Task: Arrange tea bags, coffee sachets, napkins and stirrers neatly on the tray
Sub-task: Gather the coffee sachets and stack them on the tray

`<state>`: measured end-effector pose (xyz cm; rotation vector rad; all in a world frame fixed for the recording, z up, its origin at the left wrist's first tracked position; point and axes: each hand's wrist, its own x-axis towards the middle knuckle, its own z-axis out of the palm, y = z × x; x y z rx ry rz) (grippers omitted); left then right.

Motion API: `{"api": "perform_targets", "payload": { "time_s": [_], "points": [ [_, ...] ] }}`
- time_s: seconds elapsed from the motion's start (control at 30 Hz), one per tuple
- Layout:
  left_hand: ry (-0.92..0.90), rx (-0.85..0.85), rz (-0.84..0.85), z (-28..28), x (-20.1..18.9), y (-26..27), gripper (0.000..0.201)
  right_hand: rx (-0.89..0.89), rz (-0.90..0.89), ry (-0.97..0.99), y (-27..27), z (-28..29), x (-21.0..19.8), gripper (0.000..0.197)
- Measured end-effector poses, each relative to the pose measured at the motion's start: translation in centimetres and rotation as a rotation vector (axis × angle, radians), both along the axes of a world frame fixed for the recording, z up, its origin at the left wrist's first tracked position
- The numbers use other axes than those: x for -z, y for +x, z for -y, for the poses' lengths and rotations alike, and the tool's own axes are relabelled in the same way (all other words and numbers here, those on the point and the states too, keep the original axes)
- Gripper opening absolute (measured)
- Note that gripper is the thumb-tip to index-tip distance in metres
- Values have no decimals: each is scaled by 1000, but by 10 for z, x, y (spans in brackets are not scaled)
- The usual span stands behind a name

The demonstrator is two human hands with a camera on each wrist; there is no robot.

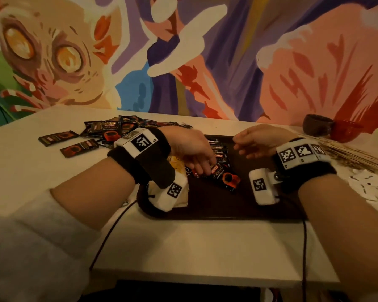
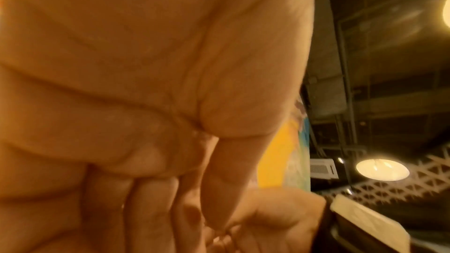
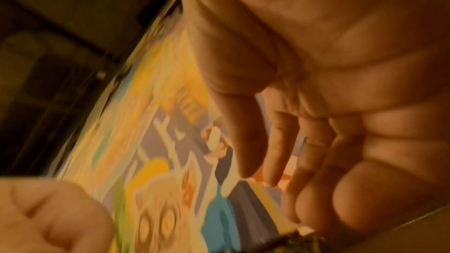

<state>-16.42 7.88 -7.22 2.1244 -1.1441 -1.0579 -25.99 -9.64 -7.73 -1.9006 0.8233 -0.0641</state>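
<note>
A dark tray lies in the middle of the white table. Several black-and-red coffee sachets lie overlapping on its left half. My left hand reaches onto them, its straight fingertips touching the top sachet. The left wrist view shows that hand with straight fingers and nothing pinched. Yellow tea bags lie at the tray's left edge, partly hidden under my left wrist. My right hand hovers over the tray's far right part, loosely curled and empty.
A pile of more coffee sachets sits at the back left, with two loose ones beside it. Wooden stirrers and white napkins lie right of the tray. A brown bowl and a red one stand behind.
</note>
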Motion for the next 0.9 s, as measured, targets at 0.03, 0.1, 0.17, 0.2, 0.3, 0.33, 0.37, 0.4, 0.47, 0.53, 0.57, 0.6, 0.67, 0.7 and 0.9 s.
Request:
{"api": "perform_targets", "payload": {
  "time_s": [0.03,0.1,0.17,0.2,0.3,0.33,0.37,0.4,0.47,0.53,0.57,0.6,0.67,0.7,0.9],
  "points": [
    [66,50,10,1,0,-3,19,-50,-77,-75,0,-1,-1,6],
    [153,111,31,2,-1,-7,18,-147,-238,-202,1,-5,-3,19],
    [173,114,59,4,-4,-10,19,-244,-387,-243,1,-13,-4,26],
    [169,109,76,5,-5,-11,22,-289,-448,-224,2,-18,-5,28],
    [157,105,99,8,-8,-12,29,-378,-568,-277,6,-34,-5,32],
    [160,109,104,8,-9,-12,28,-386,-583,-351,7,-38,-5,35],
    [167,113,109,8,-9,-13,27,-383,-595,-443,7,-42,-5,39],
    [173,119,116,8,-9,-12,25,-368,-600,-540,8,-45,-4,45],
    [175,128,133,7,-9,-12,21,-334,-590,-665,9,-48,-2,58],
    [156,129,142,6,-8,-11,23,-294,-583,-680,13,-47,2,65],
    [147,128,143,6,-7,-11,26,-281,-584,-666,14,-48,2,66],
    [143,129,148,6,-6,-11,28,-277,-583,-649,14,-47,2,65],
    [151,134,166,6,-5,-12,29,-285,-562,-623,14,-47,2,56],
    [157,139,173,6,-5,-12,28,-283,-539,-613,14,-46,1,51],
    [178,153,230,5,-6,-14,27,-266,-519,-561,20,-41,4,25]
  ]
}}
